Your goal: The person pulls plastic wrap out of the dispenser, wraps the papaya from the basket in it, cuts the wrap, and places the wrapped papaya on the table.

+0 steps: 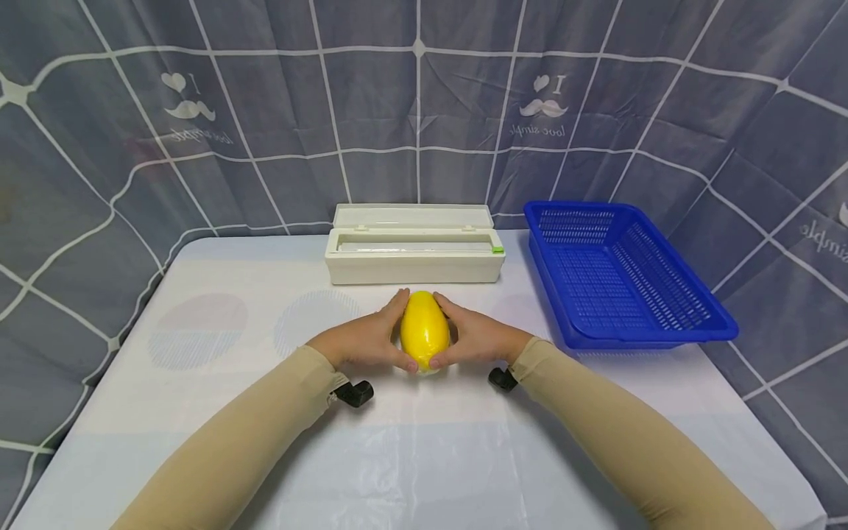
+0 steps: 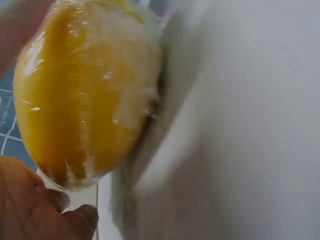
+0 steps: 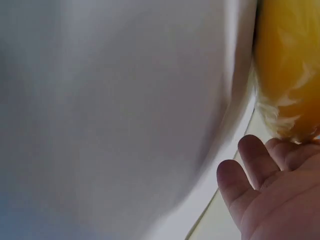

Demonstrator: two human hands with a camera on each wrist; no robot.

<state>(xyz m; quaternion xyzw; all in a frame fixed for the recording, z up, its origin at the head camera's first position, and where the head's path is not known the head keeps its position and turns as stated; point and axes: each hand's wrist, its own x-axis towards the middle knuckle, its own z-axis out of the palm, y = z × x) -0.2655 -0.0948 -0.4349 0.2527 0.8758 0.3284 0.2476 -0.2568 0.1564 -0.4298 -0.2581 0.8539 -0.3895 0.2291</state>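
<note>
A smooth, oval yellow fruit (image 1: 424,329), melon-like in shape, stands between both hands at the middle of the table. Clear cling film covers it, wrinkled and shiny over the fruit (image 2: 82,100) in the left wrist view. From the left side, my left hand (image 1: 366,340) holds it between thumb and fingers. My right hand (image 1: 482,338) grips the opposite side in the same way, thumb near and fingertips at the far end. In the right wrist view, bent fingers (image 3: 255,165) lie at the end of the wrapped fruit (image 3: 290,65).
Behind the fruit stands a white cling-film dispenser (image 1: 414,269), its lid (image 1: 414,216) raised and a small green slider (image 1: 497,250) at its right end. A blue plastic basket (image 1: 629,338) sits at the back right of the table (image 1: 424,471). A grey checked curtain (image 1: 371,110) encloses the table's back and sides.
</note>
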